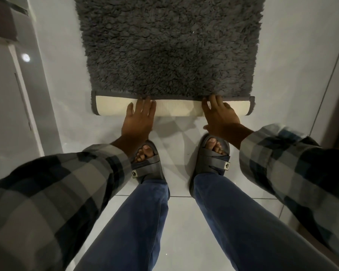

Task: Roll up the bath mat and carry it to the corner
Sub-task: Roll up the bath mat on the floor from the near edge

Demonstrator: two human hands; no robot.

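A shaggy dark grey bath mat [170,45] lies flat on the white tiled floor, stretching away from me. Its near edge is turned over into a low roll [176,107], so the cream underside faces up across the mat's full width. My left hand [138,119] rests palm down on the roll's left part, fingers spread, tips at the pile's edge. My right hand [219,114] presses on the roll's right part, fingers curled over its top. Both arms wear plaid sleeves.
My feet in grey sandals [148,161] stand just behind the roll, legs in blue jeans. A white cabinet or door [14,98] runs along the left. A wall or door edge [333,75] rises on the right. Glossy white tiles [180,222] surround me.
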